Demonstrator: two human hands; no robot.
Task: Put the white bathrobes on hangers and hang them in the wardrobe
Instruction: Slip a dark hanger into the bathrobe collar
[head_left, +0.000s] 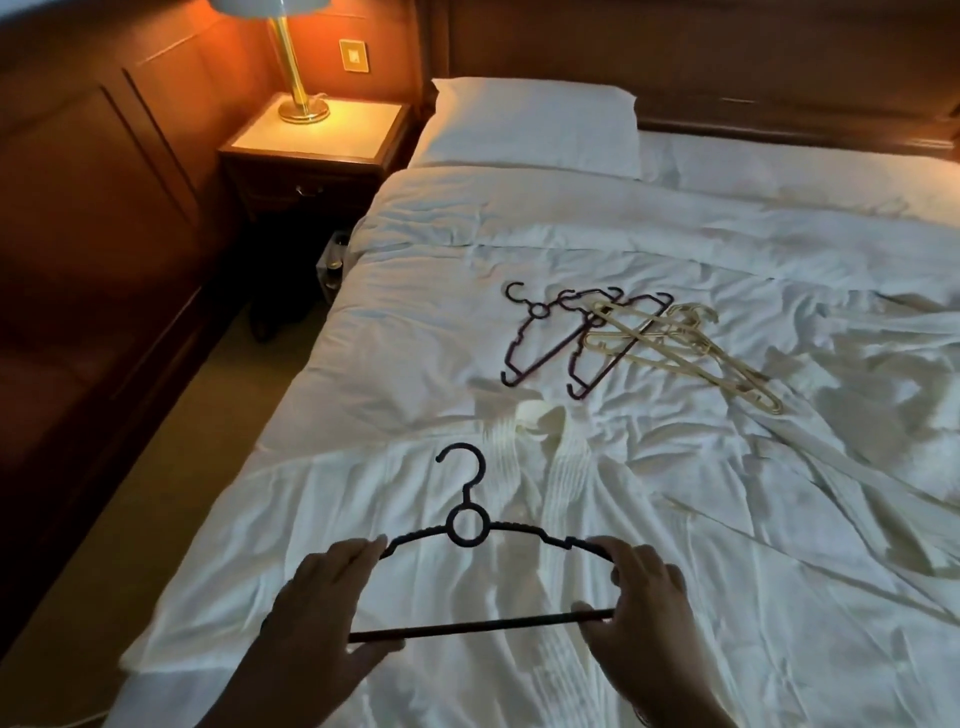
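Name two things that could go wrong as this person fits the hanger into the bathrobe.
The bathrobe lies white on white bedding, so the hanger, gripped at its ends by the left hand and right hand, might catch bedding instead of a shoulder. Lifting it could drag the tangled spare hangers beyond its collar.

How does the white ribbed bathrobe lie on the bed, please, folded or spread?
Spread: the white ribbed bathrobe lies flat, collar and lapels showing.
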